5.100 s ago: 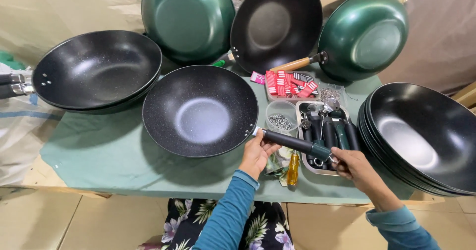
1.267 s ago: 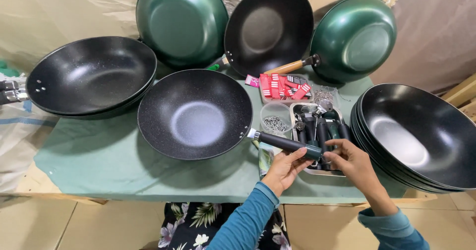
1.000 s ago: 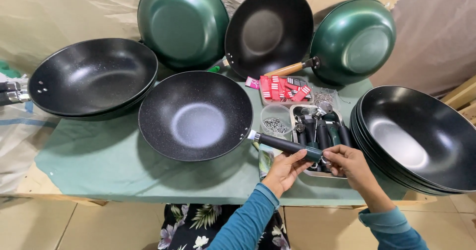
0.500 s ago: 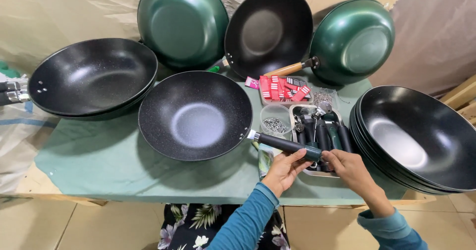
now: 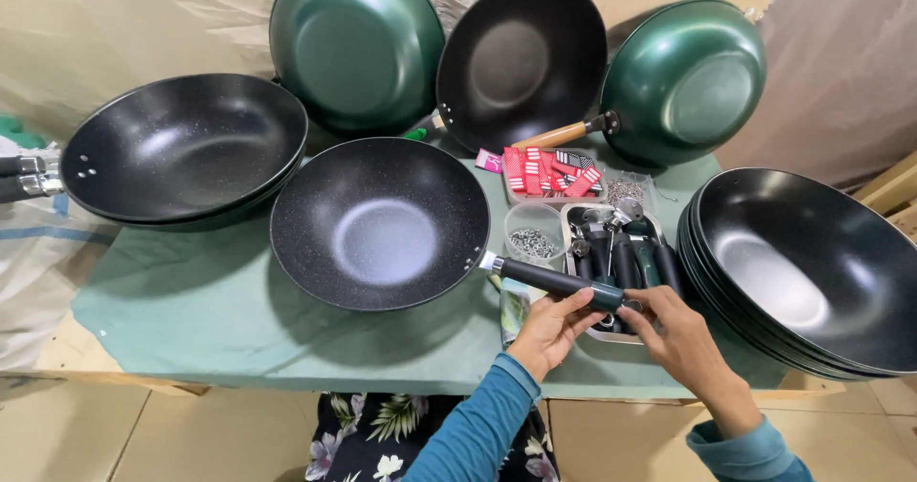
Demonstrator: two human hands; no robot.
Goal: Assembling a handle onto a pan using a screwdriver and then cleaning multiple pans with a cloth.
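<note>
My left hand (image 5: 552,327) now cups the dark handle (image 5: 554,281) from below — earlier it sat nearer the wok (image 5: 380,224) on the table (image 5: 191,320). My right hand (image 5: 674,329) pinches the handle's end; both grips closed, so fitting goes on.
</note>
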